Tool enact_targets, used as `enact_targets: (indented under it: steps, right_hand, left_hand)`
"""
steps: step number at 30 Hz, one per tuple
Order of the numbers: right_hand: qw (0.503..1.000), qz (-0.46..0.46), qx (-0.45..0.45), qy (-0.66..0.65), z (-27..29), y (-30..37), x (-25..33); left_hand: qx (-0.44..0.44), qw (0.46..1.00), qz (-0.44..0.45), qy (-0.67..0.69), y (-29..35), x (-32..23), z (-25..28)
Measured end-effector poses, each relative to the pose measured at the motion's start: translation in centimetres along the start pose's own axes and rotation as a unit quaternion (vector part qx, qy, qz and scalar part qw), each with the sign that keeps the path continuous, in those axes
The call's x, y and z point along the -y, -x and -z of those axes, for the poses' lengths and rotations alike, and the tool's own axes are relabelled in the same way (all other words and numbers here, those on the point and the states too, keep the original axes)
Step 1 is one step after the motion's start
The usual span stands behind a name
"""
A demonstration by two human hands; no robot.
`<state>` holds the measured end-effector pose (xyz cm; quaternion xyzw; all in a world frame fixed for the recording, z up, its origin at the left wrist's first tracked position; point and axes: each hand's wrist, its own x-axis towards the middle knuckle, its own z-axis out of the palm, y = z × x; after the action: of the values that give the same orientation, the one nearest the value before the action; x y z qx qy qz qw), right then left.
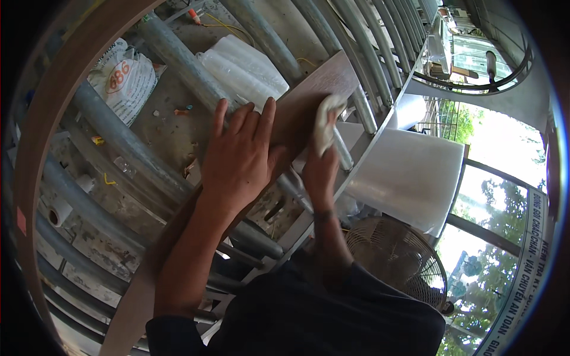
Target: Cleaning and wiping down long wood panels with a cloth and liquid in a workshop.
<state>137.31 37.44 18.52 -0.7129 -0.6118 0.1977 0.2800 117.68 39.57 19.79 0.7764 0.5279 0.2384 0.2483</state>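
Concrete floor [172, 127] lies far below, seen through a row of grey metal pipes [178, 62] that run diagonally across the view like scaffolding. Long brown wood plank [297, 113] lies across the pipes, running from lower left toward upper right.

Left hand [240, 157] lies flat on the plank near its middle, palm down, fingers spread and straight, closed on nothing, just pressing the board. Right hand [320, 169] is just beside it on the right, its grip closed around a crumpled white rag [325, 121]; the rag sits against the plank's right edge, close to the far end. Both forearms come up from the lower edge, dark sleeves at the elbows.

On the floor under the pipes: a white printed sack [124, 80] at upper left, a stack of clear plastic sheeting [243, 68] beside the plank's far end, a roll of white tape [56, 213] at left, small bits of debris scattered about. Curved brown wood band [41, 118] arcs along the left rim of the view.

Right of the plank, a white bulky roll [409, 175] sits lower down, with a round metal fan [398, 261] below it. Green trees [499, 196] and bright daylight show at far right, blown out.
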Motion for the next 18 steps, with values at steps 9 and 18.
enact_targets:
  steps: [9, 18]
  right_hand:
    - [0.990, 0.037, 0.058, 0.124, 0.2, 0.2, 1.4]
    - [0.949, 0.258, -0.003, 0.183, -0.2, -10.0, -2.7]
  left_hand:
    - [-0.011, 1.000, 0.013, 0.010, -0.4, 0.1, -0.4]
    - [-0.061, 0.997, -0.006, 0.055, -0.6, -0.3, -1.3]
